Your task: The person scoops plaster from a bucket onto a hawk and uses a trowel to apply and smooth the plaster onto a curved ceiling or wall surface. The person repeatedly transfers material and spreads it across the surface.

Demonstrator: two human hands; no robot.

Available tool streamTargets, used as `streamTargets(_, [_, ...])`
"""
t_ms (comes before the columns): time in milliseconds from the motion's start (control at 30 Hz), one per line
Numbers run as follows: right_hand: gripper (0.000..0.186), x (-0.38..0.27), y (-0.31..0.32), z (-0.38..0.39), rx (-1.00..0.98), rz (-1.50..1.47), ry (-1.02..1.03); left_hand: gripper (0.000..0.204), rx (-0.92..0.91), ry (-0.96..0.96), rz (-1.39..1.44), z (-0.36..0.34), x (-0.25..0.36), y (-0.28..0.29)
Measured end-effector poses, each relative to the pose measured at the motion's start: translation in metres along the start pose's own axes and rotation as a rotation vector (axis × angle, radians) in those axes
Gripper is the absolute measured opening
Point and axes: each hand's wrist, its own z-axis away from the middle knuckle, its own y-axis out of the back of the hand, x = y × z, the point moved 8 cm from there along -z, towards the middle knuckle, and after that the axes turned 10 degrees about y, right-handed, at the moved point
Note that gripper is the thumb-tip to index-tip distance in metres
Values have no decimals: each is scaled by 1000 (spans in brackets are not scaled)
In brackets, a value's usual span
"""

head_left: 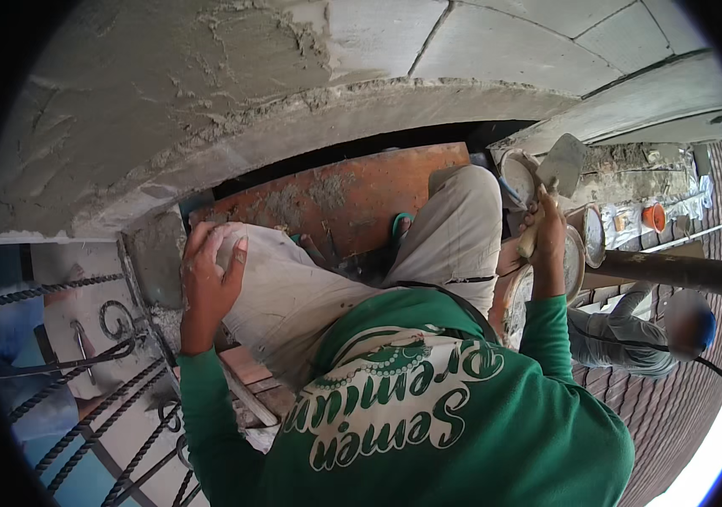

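Trowel (568, 162): held out to the person's right; its broad grey blade pointed away from the body, close beside a nearby bucket (506, 160); whether the two touched could not be told from this angle
Blade's danger: it looked liable to clip the bucket or spill what it held, should the wrist have swung inward; mortar smears on the skin could have made the handle slip
Footing's danger: the mortar-spattered board (352, 198) under the sandals seemed slippery enough to upset the crouch, if weight had shifted suddenly
Right hand (549, 226): fingers grasping the trowel's handle, curled round it with little gap showing; the wrist was beside the right knee
Left hand (211, 283): fingers loosely spread and gently curved, the thumb apart; it gripped no tool, and seemed to rest at the left knee of the pale, stained trousers (293, 270)
Buckets beyond: others (603, 239) stood past the right wrist; a small orange bucket (655, 220) lay farther off
Wall ahead: rough grey mortar (166, 101) covered its left part; pale blocks (504, 42) were bare at the right
Outer edges: twisted iron railing (57, 290) on the left; a dark pipe (673, 273), a co-worker (623, 334) in grey and roof tiles (631, 414) on the right
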Motion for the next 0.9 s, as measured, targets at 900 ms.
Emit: streamTargets(900, [49,11,1,18,-38,231,300,31,-739,279,-475,-135,-20,-176])
